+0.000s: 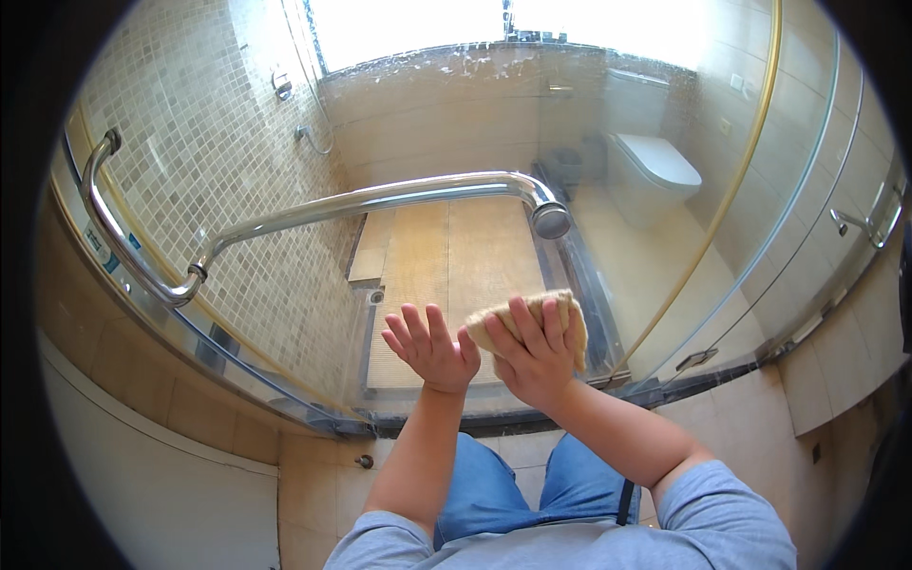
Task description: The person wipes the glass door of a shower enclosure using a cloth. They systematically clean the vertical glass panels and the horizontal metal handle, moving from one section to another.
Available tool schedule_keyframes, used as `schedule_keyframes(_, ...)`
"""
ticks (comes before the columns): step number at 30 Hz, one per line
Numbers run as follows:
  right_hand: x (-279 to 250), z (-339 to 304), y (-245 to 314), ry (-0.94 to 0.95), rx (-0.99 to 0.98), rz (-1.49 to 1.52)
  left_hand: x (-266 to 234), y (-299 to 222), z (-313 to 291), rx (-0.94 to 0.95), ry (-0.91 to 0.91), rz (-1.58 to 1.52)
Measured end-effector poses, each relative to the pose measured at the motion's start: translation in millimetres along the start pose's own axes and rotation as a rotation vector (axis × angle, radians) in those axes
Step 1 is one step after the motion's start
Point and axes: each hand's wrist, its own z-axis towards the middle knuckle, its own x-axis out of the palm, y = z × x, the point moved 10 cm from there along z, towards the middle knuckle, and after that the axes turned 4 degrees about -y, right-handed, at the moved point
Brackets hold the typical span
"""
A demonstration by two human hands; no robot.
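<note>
Holding beige, fuzzy-looking, folded cloth (580, 349) under slightly parted fingers of right hand (537, 361), beside spread-fingered left hand (435, 359).

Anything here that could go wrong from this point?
Two things, perhaps. The folded cloth is held under the spread fingers of the right hand, so it might slip or unfold. Also, the metal bar appears above both hands in the picture; the right or left hand could knock it if raised carelessly.
</note>
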Motion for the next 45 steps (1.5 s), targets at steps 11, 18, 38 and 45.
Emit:
schedule_keyframes(11, 3.4, 26.0, 14.9, -0.147, -0.011, -0.087, -5.2, 0.0, -0.3, -0.017, -0.02, -0.055)
schedule_keyframes(18, 3.2, 7.2, 7.3, 0.058, 0.144, 0.192, -41.1, -11.0, -0.5, -0.179, 0.143, -0.392)
schedule_keyframes(38, -54.2, -25.6, -113.6, -0.044, 0.279, 0.084, -5.2, -94.5, 50.0, -0.026, 0.067, 0.028)
schedule_keyframes(45, -26.8, -45.4, -119.6, -0.162, 0.164, -0.119, -7.2, -85.2, 58.1, 0.007, -0.007, -0.069)
